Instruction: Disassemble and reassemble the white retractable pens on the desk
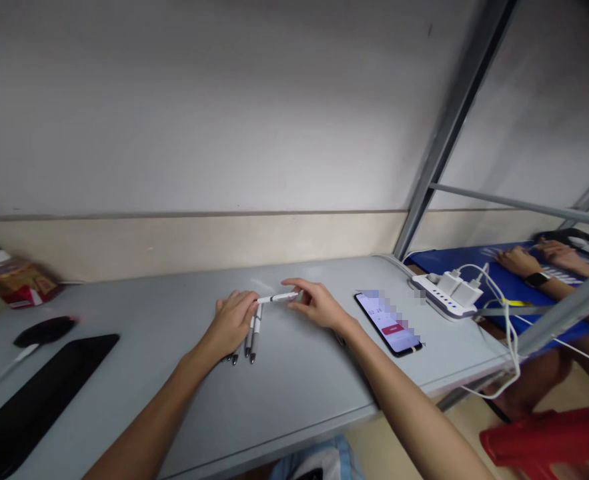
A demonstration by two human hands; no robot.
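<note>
A white pen (pixel 277 298) is held level between my two hands above the grey table (pixel 294 380). My left hand (pixel 234 321) is closed, pinching the pen's left end, and it also rests over a small bunch of white pens (pixel 252 337) that lie on the table with their dark tips pointing toward me. My right hand (pixel 315 303) pinches the pen's right end, fingers curled.
A lit phone (pixel 388 322) lies right of my right hand. A white power strip (pixel 444 293) with chargers and cables sits at the table's right end. A black pad (pixel 39 400), a dark mouse-like object (pixel 44 331) and a red packet (pixel 18 283) are at left. Another person's hands (pixel 539 257) rest on a blue table beyond metal frame bars.
</note>
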